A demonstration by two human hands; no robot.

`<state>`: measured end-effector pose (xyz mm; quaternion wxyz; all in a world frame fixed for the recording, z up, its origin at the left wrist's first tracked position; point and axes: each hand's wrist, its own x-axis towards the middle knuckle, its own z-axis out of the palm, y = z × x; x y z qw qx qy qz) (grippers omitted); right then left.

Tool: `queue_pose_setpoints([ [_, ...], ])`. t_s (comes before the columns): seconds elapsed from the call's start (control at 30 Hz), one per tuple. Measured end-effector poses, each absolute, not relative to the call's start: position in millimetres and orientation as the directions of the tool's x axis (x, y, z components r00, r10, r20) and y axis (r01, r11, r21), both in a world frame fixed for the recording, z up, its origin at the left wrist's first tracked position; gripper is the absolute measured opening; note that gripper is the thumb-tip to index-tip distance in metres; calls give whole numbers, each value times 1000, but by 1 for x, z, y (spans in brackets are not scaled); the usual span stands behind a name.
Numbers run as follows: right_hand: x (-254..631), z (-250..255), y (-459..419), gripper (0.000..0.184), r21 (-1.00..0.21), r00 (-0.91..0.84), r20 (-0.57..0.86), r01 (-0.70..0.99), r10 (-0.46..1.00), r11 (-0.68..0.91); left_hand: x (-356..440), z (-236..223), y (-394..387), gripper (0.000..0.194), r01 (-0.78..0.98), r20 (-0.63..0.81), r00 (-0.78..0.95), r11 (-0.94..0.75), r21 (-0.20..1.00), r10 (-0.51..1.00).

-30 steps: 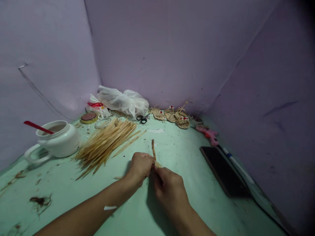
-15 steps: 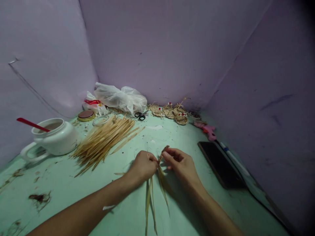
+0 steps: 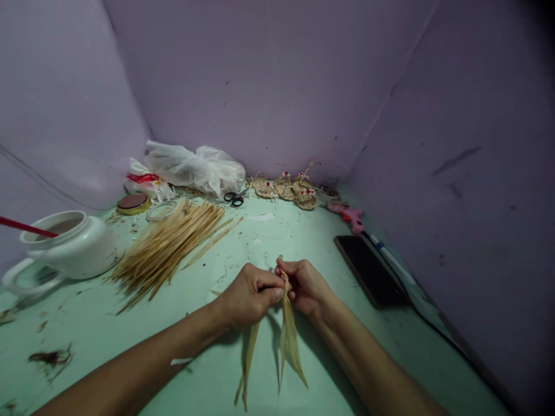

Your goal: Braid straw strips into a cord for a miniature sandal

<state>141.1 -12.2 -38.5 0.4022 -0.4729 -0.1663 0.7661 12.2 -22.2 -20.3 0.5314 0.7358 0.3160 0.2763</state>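
Low over the green table, my left hand [image 3: 254,294] and my right hand [image 3: 307,287] meet, both closed in a pinch. Between their fingertips is a short braid of dried straw strips [image 3: 285,284], its twisted end poking up by my right thumb. Loose pale strips fan down from the braid beneath my fingers. More strips hang below my left hand. Part of the braid is hidden by my fingers. Left of my hands lies a thick bundle of straw strips [image 3: 171,245].
A white pot [image 3: 87,251] with a red handle sticking out stands at left. Scissors [image 3: 235,199], a plastic bag [image 3: 197,167] and several beaded woven discs [image 3: 286,190] lie along the back wall. At right are a pink glue gun [image 3: 351,216] and a dark phone [image 3: 370,271].
My right hand has risen from below my left hand to beside it, gripping the braid's upper end. The loose strips now hang into view. The view has swung slightly to the right.
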Motion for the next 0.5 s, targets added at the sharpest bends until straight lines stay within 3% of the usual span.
queue_pose_setpoints([
  [0.1,142,-34,-16,28,-667,-232,-522,-488,820,-563,13,-22,-23,21,168,50,563,-173,971,825],
  [0.23,144,-22,-25,32,-676,-369,-450,-455,813,-580,14,-28,-14,17,157,-105,345,53,986,933],
  [0.3,144,-18,-29,26,-719,-408,-434,-379,803,-582,13,-30,-11,14,167,-158,301,111,980,941],
  [0.4,142,-20,-33,13,-820,-331,-450,-213,829,-531,12,-32,-9,10,203,-191,295,134,970,936],
  [0.5,140,-24,-32,17,-889,-238,-431,-55,871,-455,11,-33,-10,11,264,-229,305,149,953,924],
])
